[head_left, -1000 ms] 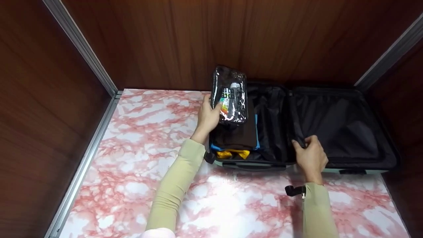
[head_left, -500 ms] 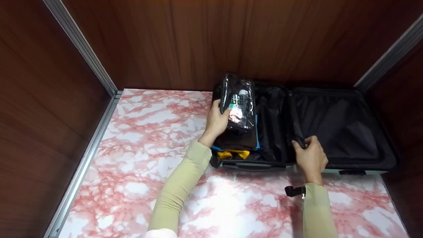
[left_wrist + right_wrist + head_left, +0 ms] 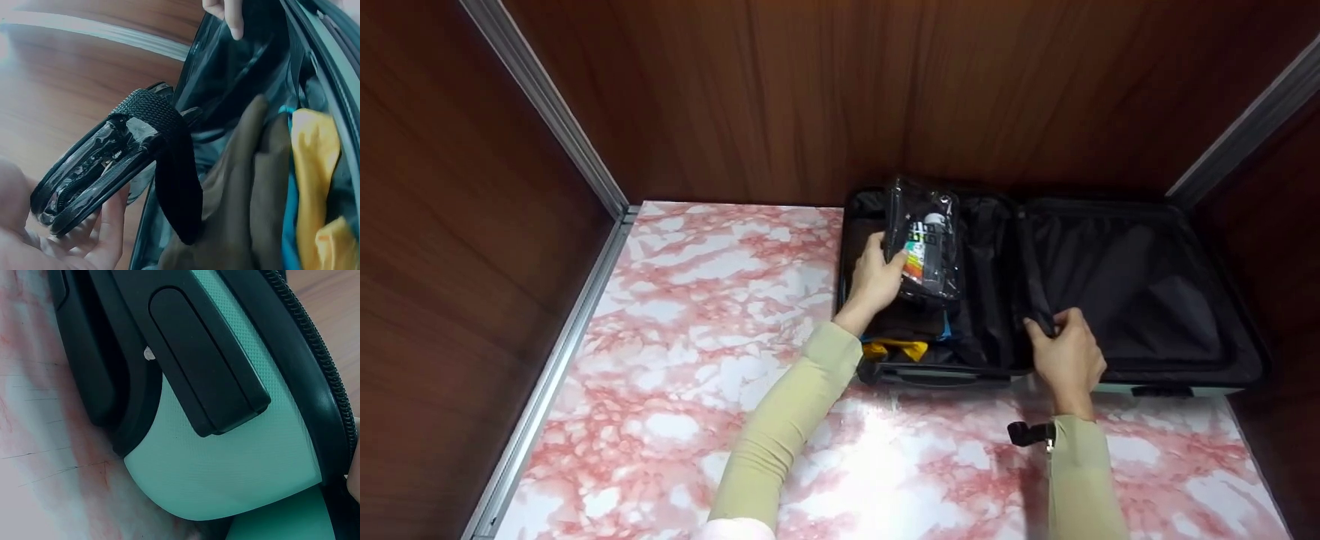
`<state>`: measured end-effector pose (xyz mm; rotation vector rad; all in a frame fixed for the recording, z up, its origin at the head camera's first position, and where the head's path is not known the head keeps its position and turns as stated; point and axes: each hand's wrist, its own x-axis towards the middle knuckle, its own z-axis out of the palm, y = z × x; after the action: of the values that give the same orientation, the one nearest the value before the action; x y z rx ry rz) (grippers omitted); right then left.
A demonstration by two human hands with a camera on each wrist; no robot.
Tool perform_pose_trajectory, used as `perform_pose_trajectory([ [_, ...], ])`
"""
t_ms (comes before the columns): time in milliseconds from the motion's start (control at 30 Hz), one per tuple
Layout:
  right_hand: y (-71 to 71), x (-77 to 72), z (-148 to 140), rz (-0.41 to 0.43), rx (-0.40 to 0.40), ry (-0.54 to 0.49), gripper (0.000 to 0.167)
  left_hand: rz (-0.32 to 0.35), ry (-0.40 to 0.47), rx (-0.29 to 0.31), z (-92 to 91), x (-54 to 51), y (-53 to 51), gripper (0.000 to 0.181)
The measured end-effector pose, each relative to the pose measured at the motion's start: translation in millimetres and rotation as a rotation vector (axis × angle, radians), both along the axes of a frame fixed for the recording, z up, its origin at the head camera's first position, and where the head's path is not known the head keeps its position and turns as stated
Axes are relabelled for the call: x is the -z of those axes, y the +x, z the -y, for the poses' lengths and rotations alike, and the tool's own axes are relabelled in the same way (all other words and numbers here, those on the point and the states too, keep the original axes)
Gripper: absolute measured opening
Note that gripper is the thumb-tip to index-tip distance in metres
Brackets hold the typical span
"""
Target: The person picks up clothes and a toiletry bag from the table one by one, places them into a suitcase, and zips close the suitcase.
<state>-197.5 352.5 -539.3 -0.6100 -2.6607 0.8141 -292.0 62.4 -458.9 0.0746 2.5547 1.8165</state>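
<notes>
My left hand (image 3: 876, 277) grips a clear plastic zip pouch (image 3: 926, 240) with black edging by its left side. Inside show a white-capped tube and a colourful packet. A black strap (image 3: 180, 185) hangs from the pouch's end in the left wrist view. The pouch is over the left half of an open suitcase (image 3: 945, 376), tilted. Below it lie folded brown cloth (image 3: 270, 180), a blue edge (image 3: 289, 225) and a yellow cloth (image 3: 315, 152). At the suitcase's middle, my right hand (image 3: 1069, 360) pinches a black fabric flap (image 3: 1037, 296).
The suitcase's right half (image 3: 1132, 292) has a black lining and reaches the right wall. Its mint-green shell (image 3: 225, 472) and zip (image 3: 320, 343) appear in the right wrist view. A wooden wall (image 3: 810, 97) stands behind; red-and-white marbled surface (image 3: 697, 337) extends left and in front.
My left hand has carried the pouch to the right and slightly nearer, from the suitcase's left edge to over its left half. My right hand has stayed at the flap.
</notes>
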Motion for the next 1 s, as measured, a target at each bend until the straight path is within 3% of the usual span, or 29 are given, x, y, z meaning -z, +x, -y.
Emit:
perform_pose_trajectory([
  [200,-0.1,-1.0,0.4,0.009,0.006,-0.001,0.057,0.031,0.024,0.003,-16.9,5.5,-0.3,0.041],
  [500,-0.9,-0.6,-0.2,0.02,0.005,-0.008,0.058,0.154,0.087,0.071,-35.9,13.9,1.7,0.043],
  [767,-0.6,-0.5,0.1,0.001,0.009,-0.005,0.056,0.204,0.096,0.061,-57.4,18.2,3.1,0.044],
  [1000,-1.6,0.1,1.9,0.015,0.008,-0.011,0.056,0.238,0.185,0.062,-69.2,23.4,5.5,0.042],
])
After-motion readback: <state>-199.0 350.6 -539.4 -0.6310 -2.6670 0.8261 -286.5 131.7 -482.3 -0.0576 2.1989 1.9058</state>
